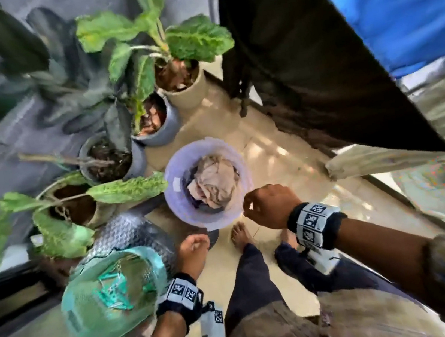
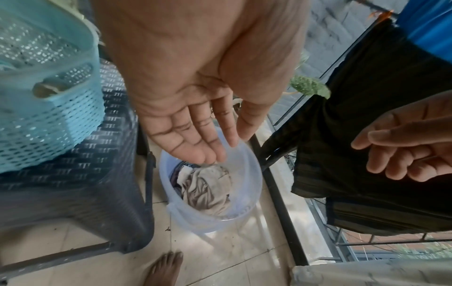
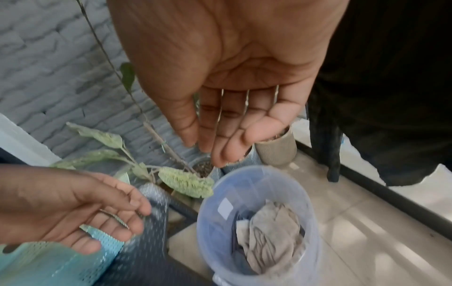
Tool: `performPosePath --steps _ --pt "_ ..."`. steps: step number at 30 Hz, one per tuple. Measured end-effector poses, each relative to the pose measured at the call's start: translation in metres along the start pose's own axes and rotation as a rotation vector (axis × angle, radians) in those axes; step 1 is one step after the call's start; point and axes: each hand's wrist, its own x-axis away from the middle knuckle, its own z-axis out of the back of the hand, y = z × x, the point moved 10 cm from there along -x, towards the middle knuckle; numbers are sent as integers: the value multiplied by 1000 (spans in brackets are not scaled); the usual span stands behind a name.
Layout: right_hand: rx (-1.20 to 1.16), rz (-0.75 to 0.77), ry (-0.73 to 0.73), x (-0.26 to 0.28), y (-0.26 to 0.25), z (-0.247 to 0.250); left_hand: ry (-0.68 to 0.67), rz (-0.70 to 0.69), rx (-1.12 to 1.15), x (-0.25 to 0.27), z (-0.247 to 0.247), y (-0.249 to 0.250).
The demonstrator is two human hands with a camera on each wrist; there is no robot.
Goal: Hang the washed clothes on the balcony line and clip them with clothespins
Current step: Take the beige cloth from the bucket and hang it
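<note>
**Both hands empty above the laundry bucket**

While poised over the tiled floor (image 1: pixel 286 159), both hands bare and holding nothing. Nearest, the left hand (image 1: pixel 192 254) low beside the teal basket (image 1: pixel 110 295), palm up toward its wrist camera, fingers (image 2: pixel 195 133) loosely extended with the tips over the bucket rim, grip apart. Slightly higher and further forward, the right hand (image 1: pixel 271 205), fingers (image 3: pixel 234 125) relaxed and a little bent, thumb clear of them, grip likewise apart, hovering near the bucket's near edge without touching. Below them, two bare feet (image 1: pixel 240 235) on the tiles.

Next to the left wrist, teal basket, perforated, resting on a dark woven chair (image 2: pixel 93 174); contents blurred, cannot tell what lies inside.

Just ahead of the feet, translucent lilac bucket (image 1: pixel 180 202) upright on the floor, with a crumpled beige cloth (image 1: pixel 214 181) bunched on top and a strip of darker fabric beneath it at one side.

Beyond the bucket, to the left, a row of potted plants (image 1: pixel 151 115) along a grey brick wall (image 3: pixel 49 67), broad green leaves drooping over the pots. To the right, already hung: a black garment (image 1: pixel 300 57) draped down close to the floor, a blue garment (image 1: pixel 398 1) beside it further out, and a pale cloth (image 1: pixel 380 159) nearer the right arm. Line and clothespins not clearly made out.
</note>
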Motion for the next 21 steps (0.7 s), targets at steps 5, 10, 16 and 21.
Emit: performPosePath --steps 5,10,16,21 --pt "13 -42 -203 -48 4 -68 83 -13 -28 -30 2 -21" --pt "-33 -70 -303 -101 18 -111 67 -26 -15 -74 -22 -34" --pt "-97 -78 -321 -197 50 -167 114 -63 -76 -143 -43 -59" --pt "-163 -128 -252 -280 75 -203 192 -240 -410 -183 -50 -78"
